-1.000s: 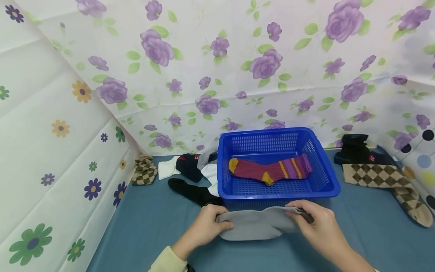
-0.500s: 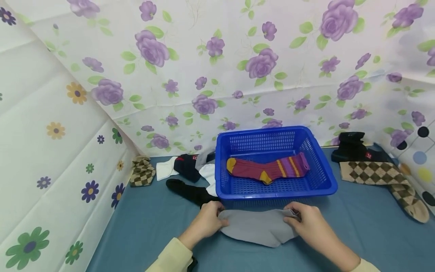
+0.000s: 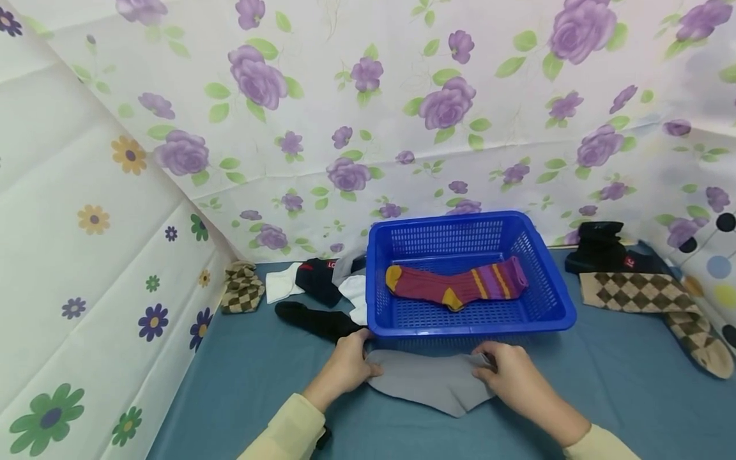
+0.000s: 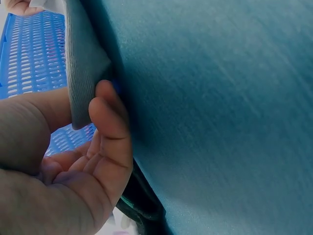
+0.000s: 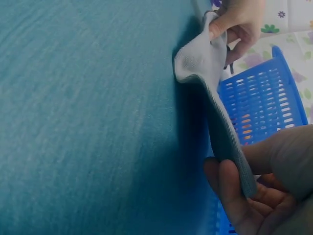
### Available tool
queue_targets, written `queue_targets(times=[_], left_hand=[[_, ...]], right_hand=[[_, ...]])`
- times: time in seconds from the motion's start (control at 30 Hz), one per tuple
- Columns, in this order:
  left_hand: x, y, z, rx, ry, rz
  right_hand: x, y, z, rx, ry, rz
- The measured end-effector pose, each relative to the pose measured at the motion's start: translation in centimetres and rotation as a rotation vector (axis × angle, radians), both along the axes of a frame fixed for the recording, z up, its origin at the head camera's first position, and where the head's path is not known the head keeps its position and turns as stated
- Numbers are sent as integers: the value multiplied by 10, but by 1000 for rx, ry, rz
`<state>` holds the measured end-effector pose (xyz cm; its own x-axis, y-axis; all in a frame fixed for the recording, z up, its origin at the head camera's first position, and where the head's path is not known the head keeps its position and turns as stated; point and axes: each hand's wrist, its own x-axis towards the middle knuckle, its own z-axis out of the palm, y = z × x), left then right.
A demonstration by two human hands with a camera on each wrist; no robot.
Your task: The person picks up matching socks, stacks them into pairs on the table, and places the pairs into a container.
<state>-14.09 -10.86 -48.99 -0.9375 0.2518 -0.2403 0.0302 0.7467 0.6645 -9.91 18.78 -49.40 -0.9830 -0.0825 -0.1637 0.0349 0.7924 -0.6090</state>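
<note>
A grey sock [image 3: 428,380] is stretched sideways between both hands in front of the basket. My left hand [image 3: 343,369] pinches its left end between thumb and fingers, as the left wrist view shows with the sock's edge [image 4: 83,68] in the grip. At the other end my right hand [image 3: 508,377] pinches the sock; in the right wrist view its fingers and thumb close on the edge. Behind the sock stands a blue plastic basket [image 3: 471,331], and a maroon sock [image 3: 422,285] with yellow heel and toe lies inside it.
Left of the basket lie a black sock [image 3: 313,321], a white sock [image 3: 283,284], a dark sock [image 3: 318,281] and a checkered sock [image 3: 243,287]. At right are an argyle sock [image 3: 638,294] and black socks [image 3: 595,249]. Floral cloth [image 3: 310,128] hangs behind.
The sock, earlier held more edge-on and higher at its right end, now hangs flatter with its heel corner lower. The right hand has shifted a little left.
</note>
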Motion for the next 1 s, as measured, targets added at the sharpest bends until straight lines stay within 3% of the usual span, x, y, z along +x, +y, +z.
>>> queue_targets(times=[0.27,0.33,0.5,0.63,0.83,0.9,1.0], left_hand=[[3,1,7,-56,17,-3],[5,2,11,-125,67,-5],[16,8,26,-331,266,-15],[24,17,31,-342,346,-99],[27,26,18,-320,311,-278],[25,26,14,-344,289,-300],[24,26,10,-358,247,-282]], right_hand=[[1,5,-2,26,-6,-24],[2,7,0,45,3,-34],[6,9,10,115,95,-69],[11,3,14,141,130,-16],[16,-5,1,158,132,209],[16,-4,-4,167,139,240],[13,-2,-9,174,152,247]])
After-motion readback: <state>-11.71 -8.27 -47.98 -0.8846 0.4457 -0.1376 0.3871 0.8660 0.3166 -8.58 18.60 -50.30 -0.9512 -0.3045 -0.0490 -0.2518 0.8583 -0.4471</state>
